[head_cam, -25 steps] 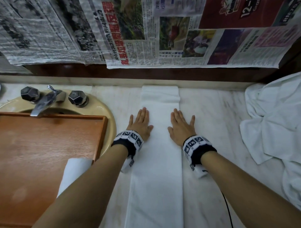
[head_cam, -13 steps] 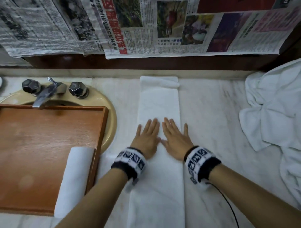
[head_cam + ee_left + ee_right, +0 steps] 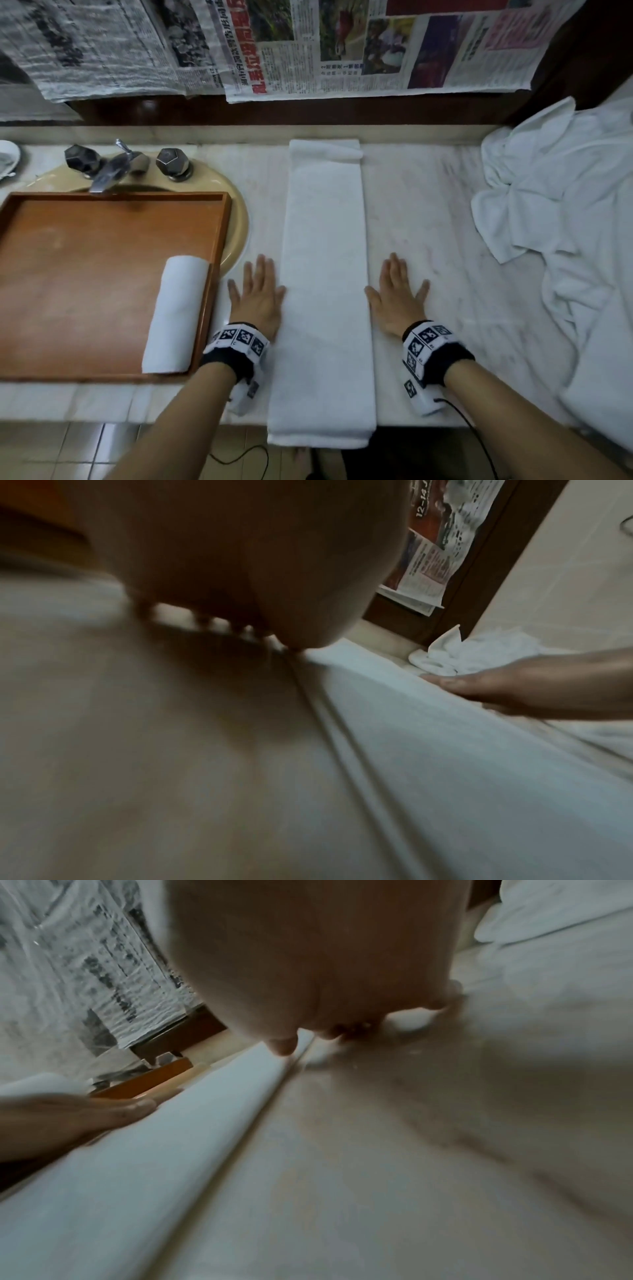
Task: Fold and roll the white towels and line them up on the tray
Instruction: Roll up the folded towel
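A white towel (image 3: 323, 274) folded into a long narrow strip lies on the marble counter, running from the back wall to the front edge, where its near end hangs slightly over. My left hand (image 3: 257, 298) lies flat on the counter against the strip's left edge. My right hand (image 3: 397, 298) lies flat on the counter at the strip's right edge. Both have straight fingers and hold nothing. A rolled white towel (image 3: 176, 313) sits in the right part of the wooden tray (image 3: 85, 274). In the wrist views the strip (image 3: 445, 750) (image 3: 137, 1164) shows its layered edge beside each palm.
The tray rests over a beige sink (image 3: 236, 219) with a metal tap (image 3: 113, 168). A heap of unfolded white towels (image 3: 561, 212) lies at the right. Newspaper sheets (image 3: 308, 48) hang on the back wall. A cable (image 3: 479, 442) trails from my right wrist.
Both hands have slid off the top of the strip outwards and towards me, from side by side on it to flat on the counter at either edge.
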